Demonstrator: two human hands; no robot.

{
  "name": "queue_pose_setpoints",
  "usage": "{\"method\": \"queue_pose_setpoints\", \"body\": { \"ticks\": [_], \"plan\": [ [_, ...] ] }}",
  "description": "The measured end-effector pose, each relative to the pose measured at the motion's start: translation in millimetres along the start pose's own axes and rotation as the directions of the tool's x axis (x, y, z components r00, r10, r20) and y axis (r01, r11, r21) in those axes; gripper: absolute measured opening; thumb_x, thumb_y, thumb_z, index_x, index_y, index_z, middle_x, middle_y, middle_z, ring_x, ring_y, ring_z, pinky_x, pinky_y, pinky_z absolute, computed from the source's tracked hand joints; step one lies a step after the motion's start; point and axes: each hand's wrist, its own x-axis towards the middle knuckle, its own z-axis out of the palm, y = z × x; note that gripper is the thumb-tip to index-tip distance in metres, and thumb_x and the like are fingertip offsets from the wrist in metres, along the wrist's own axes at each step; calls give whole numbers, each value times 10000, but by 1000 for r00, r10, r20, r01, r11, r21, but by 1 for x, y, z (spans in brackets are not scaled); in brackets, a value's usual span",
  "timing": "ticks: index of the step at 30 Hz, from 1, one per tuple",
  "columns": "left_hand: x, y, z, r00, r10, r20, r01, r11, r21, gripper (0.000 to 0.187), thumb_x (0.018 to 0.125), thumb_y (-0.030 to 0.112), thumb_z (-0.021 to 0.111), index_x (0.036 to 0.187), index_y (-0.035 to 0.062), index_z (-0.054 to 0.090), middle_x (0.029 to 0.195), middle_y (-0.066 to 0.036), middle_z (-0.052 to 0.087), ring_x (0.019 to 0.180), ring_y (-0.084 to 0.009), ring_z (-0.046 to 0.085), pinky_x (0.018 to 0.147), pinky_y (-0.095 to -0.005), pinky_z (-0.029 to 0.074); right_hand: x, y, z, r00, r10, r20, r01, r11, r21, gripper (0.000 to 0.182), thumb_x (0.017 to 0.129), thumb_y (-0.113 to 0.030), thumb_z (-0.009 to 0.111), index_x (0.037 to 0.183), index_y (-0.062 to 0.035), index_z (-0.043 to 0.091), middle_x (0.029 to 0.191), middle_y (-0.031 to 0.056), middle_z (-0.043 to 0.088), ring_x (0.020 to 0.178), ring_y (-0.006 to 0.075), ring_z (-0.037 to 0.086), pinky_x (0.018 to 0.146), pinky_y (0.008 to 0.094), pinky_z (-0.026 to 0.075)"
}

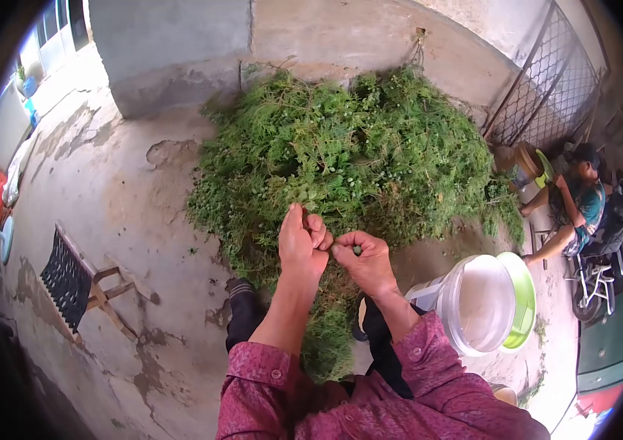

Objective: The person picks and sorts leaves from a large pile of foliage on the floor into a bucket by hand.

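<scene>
A big heap of leafy green cut branches (355, 147) lies in front of me, bearing feathery foliage and small pale green knobs. At the heap's near edge, my left hand (301, 242) is closed around a green sprig (304, 195), whose tip shows above the fingers. Close beside it, my right hand (367, 262) is curled, its fingertips pinched near the left thumb. A small round green cone or berry (357, 250) shows within the curl of the right fingers. Below both hands, more greenery lies between my legs.
To my right stand a white plastic bucket (476, 304) and a lime-green basin (520, 301). Another person (583, 198) sits farther right by a container (524, 172). A folding stool (80, 282) stands on the left of the concrete floor. A wall (311, 37) rises behind the heap.
</scene>
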Motion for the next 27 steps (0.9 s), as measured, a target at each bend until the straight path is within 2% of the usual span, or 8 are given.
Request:
{"method": "queue_pose_setpoints", "body": {
  "ticks": [4, 7, 12, 14, 17, 20, 23, 27],
  "plan": [
    [-4, 7, 5, 996, 47, 71, -49, 998, 37, 208, 942, 260, 379, 788, 121, 382, 531, -8, 415, 388, -100, 284, 390, -270, 248, -5, -19, -32, 960, -181, -212, 133, 966, -221, 68, 751, -55, 636, 799, -12, 616, 686, -15, 578, 658, 41, 508, 573, 192, 429],
    [-9, 14, 8, 986, 42, 159, -63, 990, 129, 215, 935, 260, 401, 778, 114, 423, 520, -7, 419, 374, -91, 285, 377, -261, 245, -27, -14, -112, 778, -445, -442, 230, 858, -460, 96, 758, -52, 620, 842, -8, 606, 722, 23, 606, 654, 65, 531, 595, 222, 450],
    [-18, 22, 9, 971, -25, 236, -25, 978, 206, 207, 911, 261, 451, 798, 97, 508, 519, -6, 438, 372, -76, 290, 383, -250, 251, -98, 39, -231, 638, -309, -705, -380, 670, -638, 224, 713, -101, 633, 920, -16, 615, 815, 113, 617, 741, 215, 588, 714, 304, 470],
    [-17, 24, 7, 935, -74, 347, -27, 960, 278, 198, 893, 246, 475, 790, 83, 519, 504, -7, 435, 368, -77, 285, 385, -248, 255, -119, 64, -249, 849, -253, -464, -479, 3, -878, 366, 690, -174, 654, 1023, -31, 604, 956, 142, 606, 882, 274, 577, 827, 366, 444],
    [-20, 21, 9, 937, -74, 343, -51, 938, 342, 218, 888, 238, 475, 769, 64, 529, 487, -10, 418, 368, -72, 271, 387, -251, 254, -90, 44, -225, 846, -37, -532, -436, 527, -729, 469, 683, -244, 677, 1081, -17, 581, 1038, 178, 589, 971, 273, 570, 866, 383, 434],
    [-24, 20, 14, 940, -79, 332, -81, 893, 442, 225, 886, 238, 484, 761, 57, 531, 491, -10, 420, 375, -63, 274, 385, -243, 244, -41, 7, -169, 956, 22, -293, -154, 887, -435, 418, 722, -197, 673, 1079, -2, 576, 993, 135, 619, 867, 192, 610, 761, 308, 497],
    [-26, 21, 14, 959, -76, 273, -96, 819, 566, 222, 876, 238, 510, 753, 55, 541, 498, -2, 440, 395, -50, 306, 383, -224, 247, -5, -21, -94, 986, -132, -106, 127, 990, -60, 343, 750, -51, 662, 1079, -9, 576, 940, 69, 625, 827, 132, 604, 733, 255, 510],
    [-26, 22, 13, 981, -39, 190, -110, 698, 708, 201, 871, 221, 534, 729, 79, 528, 515, 7, 449, 402, -36, 311, 373, -195, 219, 21, -23, -36, 964, -261, -55, 264, 963, 54, 287, 742, -11, 664, 1021, -26, 599, 879, 36, 613, 786, 98, 580, 694, 234, 494]
  ]
}}
